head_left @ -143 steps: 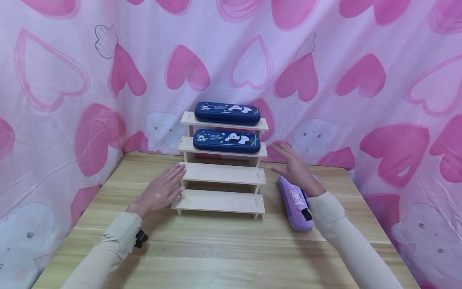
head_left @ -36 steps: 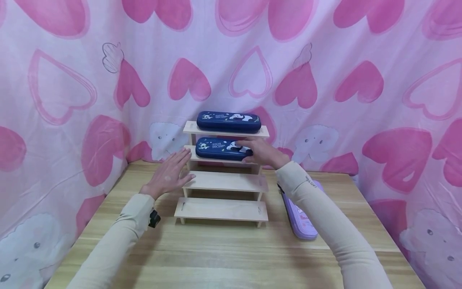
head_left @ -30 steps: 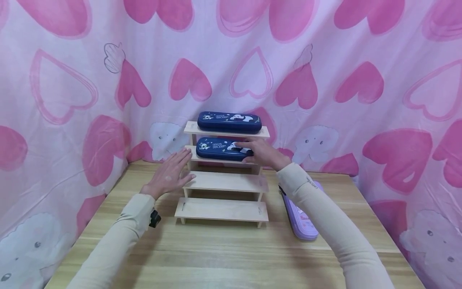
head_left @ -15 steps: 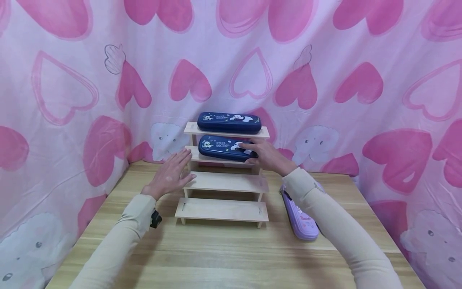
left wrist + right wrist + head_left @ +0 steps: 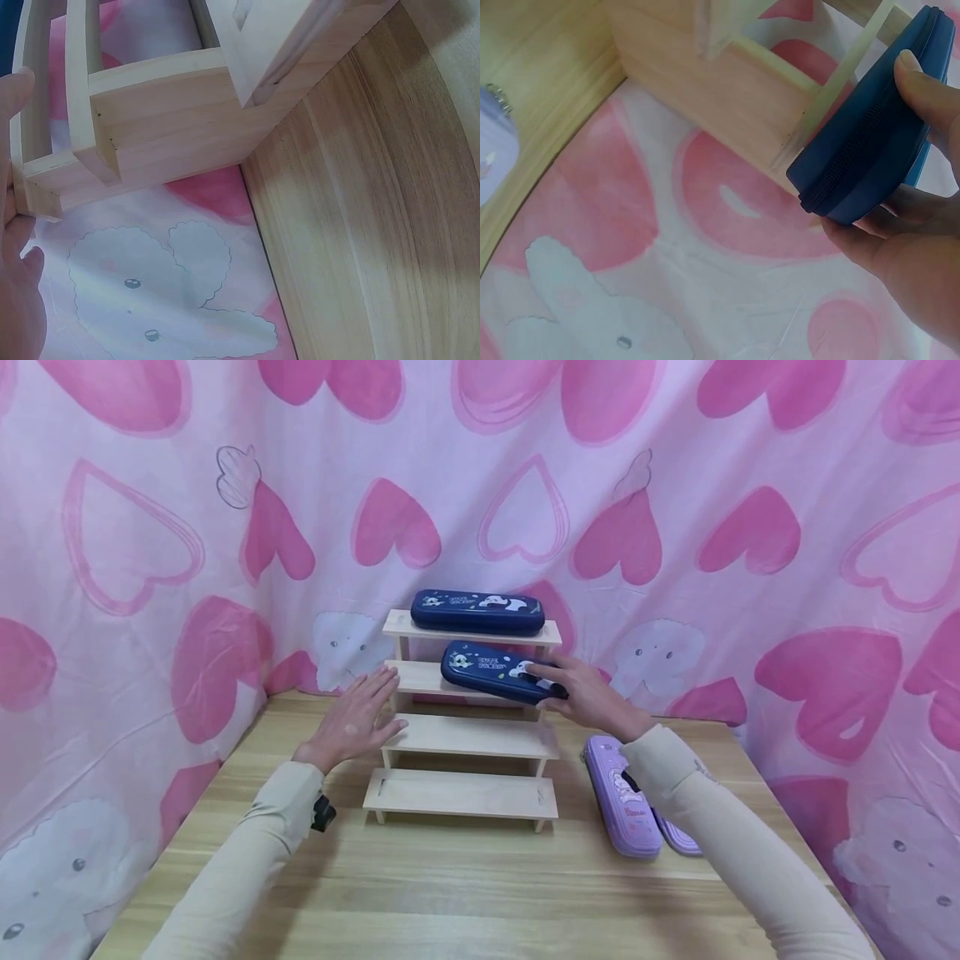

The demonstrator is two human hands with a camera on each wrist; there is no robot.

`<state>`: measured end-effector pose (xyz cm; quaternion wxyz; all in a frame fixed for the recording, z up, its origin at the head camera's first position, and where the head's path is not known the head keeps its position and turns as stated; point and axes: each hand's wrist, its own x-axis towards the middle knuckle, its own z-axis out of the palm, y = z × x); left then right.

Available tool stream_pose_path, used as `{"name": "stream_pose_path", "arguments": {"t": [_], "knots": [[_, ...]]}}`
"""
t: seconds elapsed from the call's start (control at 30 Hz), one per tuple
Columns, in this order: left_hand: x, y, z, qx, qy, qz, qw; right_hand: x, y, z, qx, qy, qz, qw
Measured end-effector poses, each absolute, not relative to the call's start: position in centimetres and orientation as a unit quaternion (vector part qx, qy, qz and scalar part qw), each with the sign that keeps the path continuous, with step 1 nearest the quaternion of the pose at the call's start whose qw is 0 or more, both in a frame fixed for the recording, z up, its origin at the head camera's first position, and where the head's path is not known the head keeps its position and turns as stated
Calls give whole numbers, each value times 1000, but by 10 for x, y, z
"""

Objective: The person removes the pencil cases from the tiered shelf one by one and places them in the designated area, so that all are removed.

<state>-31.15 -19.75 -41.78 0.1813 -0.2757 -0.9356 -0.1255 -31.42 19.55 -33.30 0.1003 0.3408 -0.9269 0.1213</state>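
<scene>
My right hand (image 5: 592,697) grips the right end of a navy zippered pencil case (image 5: 487,668) with a panda print. The case slants over the second shelf from the top, its right end lower and past the shelf's end. In the right wrist view, the thumb lies on one side of the case (image 5: 862,150) and fingers on the other. A matching navy pencil case (image 5: 476,612) lies on the top shelf of the stepped wooden rack (image 5: 465,737). My left hand (image 5: 348,727), fingers straight, touches the rack's left side; the left wrist view shows only part of the hand (image 5: 19,300).
Right of the rack, a purple pencil case (image 5: 626,810) lies on the wooden table (image 5: 450,893). Another purple case (image 5: 678,837) shows partly beneath the right forearm. A pink heart-print curtain (image 5: 300,560) stands behind the table and along its sides.
The right hand came in from beside the rack, took hold of the lower navy pencil case and has shifted it rightward, tilting it. The left hand moved slightly up the rack's side, then stayed.
</scene>
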Motion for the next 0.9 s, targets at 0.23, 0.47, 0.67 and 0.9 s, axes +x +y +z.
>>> {"name": "stream_pose_path", "arguments": {"t": [0.23,0.47,0.67,0.9], "knots": [[-312,-199,-418,-281,-933,-128,187,-302,219,-336,335,-926,117,127],[-313,-199,-419,-288,-929,-130,193,-290,243,-336,307,-933,126,137],[-312,-200,-418,-290,-928,-130,195,-282,262,-336,281,-943,119,135],[-311,-200,-417,-290,-929,-128,192,-272,282,-341,244,-952,120,144]]}}
